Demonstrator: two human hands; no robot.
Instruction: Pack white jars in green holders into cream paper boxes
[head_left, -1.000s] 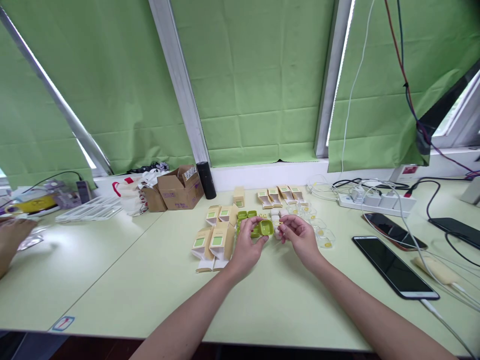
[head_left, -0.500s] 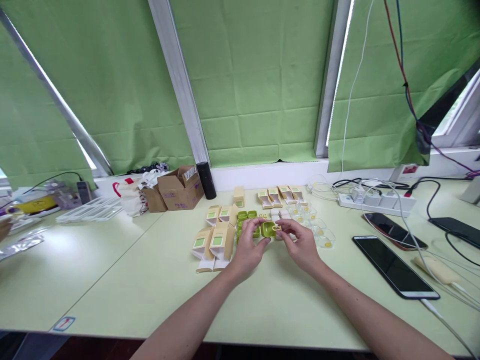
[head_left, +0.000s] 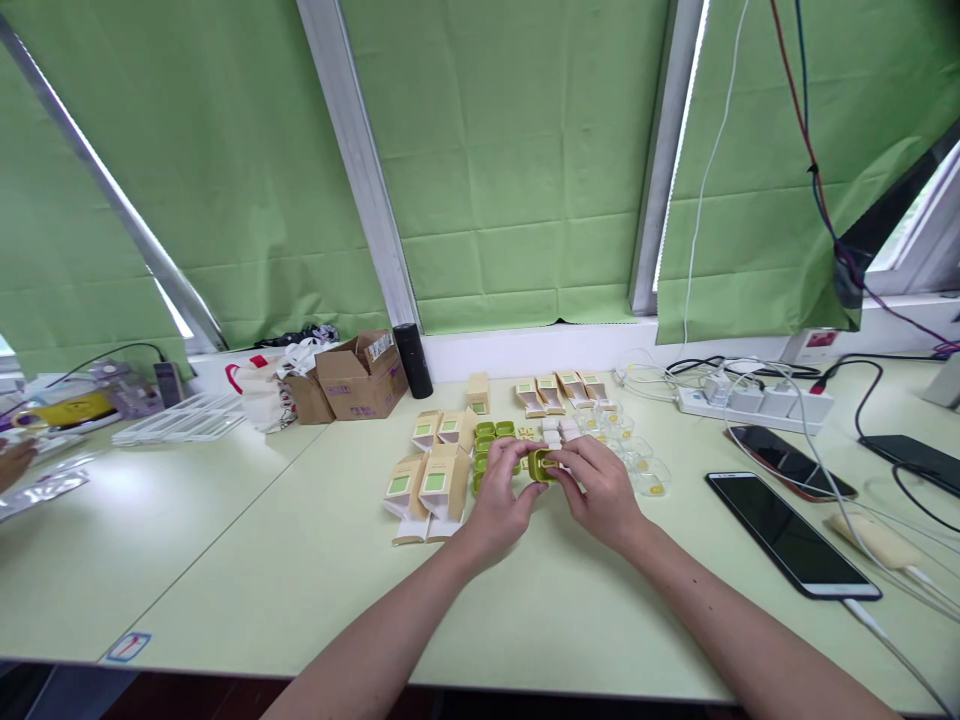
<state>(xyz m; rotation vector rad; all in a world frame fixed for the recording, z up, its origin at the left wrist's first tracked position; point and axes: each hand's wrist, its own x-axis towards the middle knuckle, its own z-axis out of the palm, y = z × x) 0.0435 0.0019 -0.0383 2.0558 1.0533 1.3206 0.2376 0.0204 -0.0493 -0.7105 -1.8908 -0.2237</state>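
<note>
A small olive-green box, open on the side facing me (head_left: pixel 537 466), is held above the table between the thumb and fingers of my left hand (head_left: pixel 498 502). My right hand (head_left: pixel 604 492) is closed in a pinch at the box's right side, on a small pale-yellow piece (head_left: pixel 550 462) lying inside its opening; the fingertips partly cover it. Behind my hands are several more green boxes (head_left: pixel 485 430), loose yellow pieces (head_left: pixel 527 434) and white blocks (head_left: pixel 551 437). Clear plastic cups with yellow spots (head_left: pixel 651 480) sit beyond my right hand.
Several tan cartons with green labels (head_left: pixel 444 482) stand left of my hands, more (head_left: pixel 551 392) at the back. Further off are a cardboard box (head_left: pixel 360 378) and a black cylinder (head_left: pixel 412 362). Phones (head_left: pixel 791 533), cables and a power strip (head_left: pixel 750 405) lie right. Another person's hand (head_left: pixel 15 462) shows far left.
The yellow piece has moved from the green box's right edge into its opening. My right hand has come left, closer to my left hand, and the box has turned slightly.
</note>
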